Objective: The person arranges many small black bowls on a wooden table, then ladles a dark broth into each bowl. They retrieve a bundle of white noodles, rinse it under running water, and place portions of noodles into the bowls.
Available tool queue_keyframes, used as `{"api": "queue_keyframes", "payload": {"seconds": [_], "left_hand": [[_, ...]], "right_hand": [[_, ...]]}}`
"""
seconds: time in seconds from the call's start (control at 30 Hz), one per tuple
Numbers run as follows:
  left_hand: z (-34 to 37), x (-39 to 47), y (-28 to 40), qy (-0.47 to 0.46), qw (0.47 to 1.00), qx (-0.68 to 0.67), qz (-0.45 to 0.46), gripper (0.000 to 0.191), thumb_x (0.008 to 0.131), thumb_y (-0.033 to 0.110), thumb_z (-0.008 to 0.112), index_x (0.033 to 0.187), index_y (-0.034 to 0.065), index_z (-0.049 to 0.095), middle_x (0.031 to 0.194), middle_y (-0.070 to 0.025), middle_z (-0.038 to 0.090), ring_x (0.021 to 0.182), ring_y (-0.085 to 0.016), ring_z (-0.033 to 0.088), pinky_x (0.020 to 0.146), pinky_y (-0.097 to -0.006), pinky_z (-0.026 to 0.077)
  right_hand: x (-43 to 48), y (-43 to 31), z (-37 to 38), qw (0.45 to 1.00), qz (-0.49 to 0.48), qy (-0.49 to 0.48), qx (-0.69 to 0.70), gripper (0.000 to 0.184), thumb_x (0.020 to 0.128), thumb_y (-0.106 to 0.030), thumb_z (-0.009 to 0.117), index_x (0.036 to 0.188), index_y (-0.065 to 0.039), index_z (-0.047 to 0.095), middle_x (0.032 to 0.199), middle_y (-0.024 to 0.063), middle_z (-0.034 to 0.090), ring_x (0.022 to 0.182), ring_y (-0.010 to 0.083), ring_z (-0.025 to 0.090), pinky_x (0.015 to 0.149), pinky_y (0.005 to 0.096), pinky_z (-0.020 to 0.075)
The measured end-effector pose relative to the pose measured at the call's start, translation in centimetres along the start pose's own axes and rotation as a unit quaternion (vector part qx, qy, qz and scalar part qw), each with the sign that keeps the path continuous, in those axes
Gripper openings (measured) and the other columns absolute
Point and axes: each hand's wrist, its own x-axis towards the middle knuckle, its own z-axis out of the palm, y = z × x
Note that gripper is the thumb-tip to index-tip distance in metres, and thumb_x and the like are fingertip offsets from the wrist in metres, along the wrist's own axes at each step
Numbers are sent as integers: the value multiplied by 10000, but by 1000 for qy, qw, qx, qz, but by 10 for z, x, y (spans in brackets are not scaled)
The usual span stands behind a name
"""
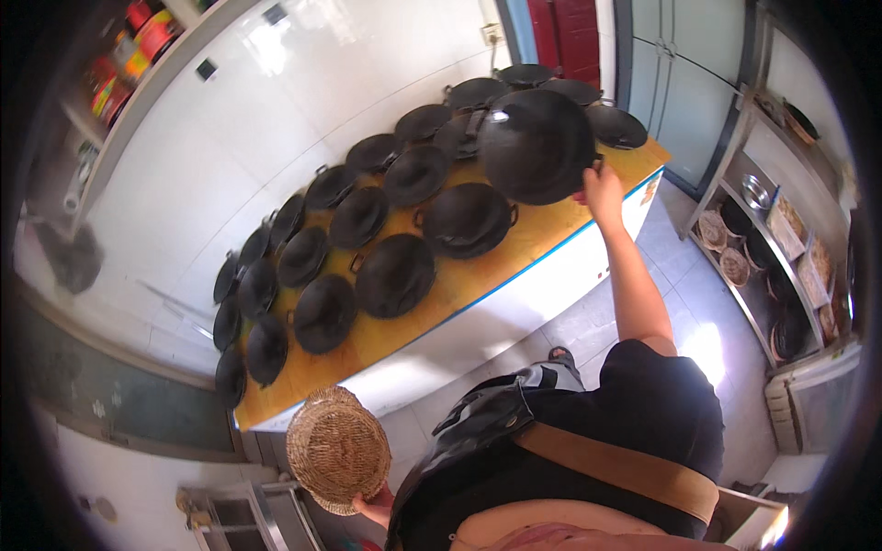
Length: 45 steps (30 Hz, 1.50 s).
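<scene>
My right hand (pixel 599 189) grips the handle of a large black wok (pixel 537 148), lifted above the far right part of a wooden-topped counter (pixel 524 248). My left hand (pixel 375 506) holds a round woven straw mat or shallow basket (pixel 337 451) by its rim, beside the counter's near left end. Many black two-handled woks stand in rows along the counter; among them are a large one (pixel 468 220) below the lifted wok, one (pixel 395 275) at the front edge and another (pixel 324 313) further left. The lifted wok hides part of the counter and of the pans behind it.
At the right, a metal shelf (pixel 772 275) holds woven baskets (pixel 734 266), a steel bowl (pixel 756 191) and dark pans. Red bottles (pixel 153 31) stand on a wall shelf at upper left. A metal rack (pixel 238 513) is at lower left. Tiled floor (pixel 586 310) lies between counter and shelf.
</scene>
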Motion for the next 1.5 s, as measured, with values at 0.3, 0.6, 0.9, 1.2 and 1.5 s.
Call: {"api": "queue_keyframes", "payload": {"seconds": [0.3, 0.6, 0.9, 1.2, 1.5], "left_hand": [[216, -40, -46, -211, 972, -82, -68, 651, 753, 334, 492, 1300, 53, 280, 1308, -112, 336, 1185, -269, 345, 934, -403, 338], [336, -100, -68, -289, 948, -97, -94, 590, 774, 271, 494, 1286, 57, 298, 1307, -105, 335, 1185, -280, 349, 953, -427, 344], [372, -124, -86, -279, 951, -72, -113, 574, 786, 256, 482, 1291, 60, 292, 1301, -100, 347, 1185, -271, 358, 975, -410, 342], [371, -130, -78, -252, 956, -105, -109, 605, 765, 219, 496, 1298, 48, 268, 1313, -119, 326, 1203, -293, 335, 992, -427, 325], [384, -116, -69, -231, 963, -113, -78, 604, 755, 209, 488, 1300, 71, 268, 1301, -111, 342, 1176, -287, 366, 952, -437, 359]], "right_hand": [[99, 183, -55, 921, 13, 215, -324, 241, 843, -248, 431, 857, -16, 496, 601, 155, 589, 605, 361, 581, 596, 449, 446], [132, 242, 27, 972, 129, 36, -191, 287, 848, -259, 450, 957, 2, 499, 787, 235, 591, 709, 367, 587, 615, 440, 459], [217, 255, -21, 886, 353, -20, 302, 426, 834, -317, 530, 1054, 37, 442, 842, 180, 589, 567, 288, 609, 474, 297, 517], [273, 283, -37, 883, 356, 8, 306, 569, 814, -417, 521, 1098, 59, 394, 840, 195, 590, 575, 301, 611, 456, 299, 514], [224, 229, 10, 911, 290, -286, 68, 378, 788, -290, 547, 964, 42, 512, 701, 146, 583, 489, 218, 581, 425, 289, 502]]}}
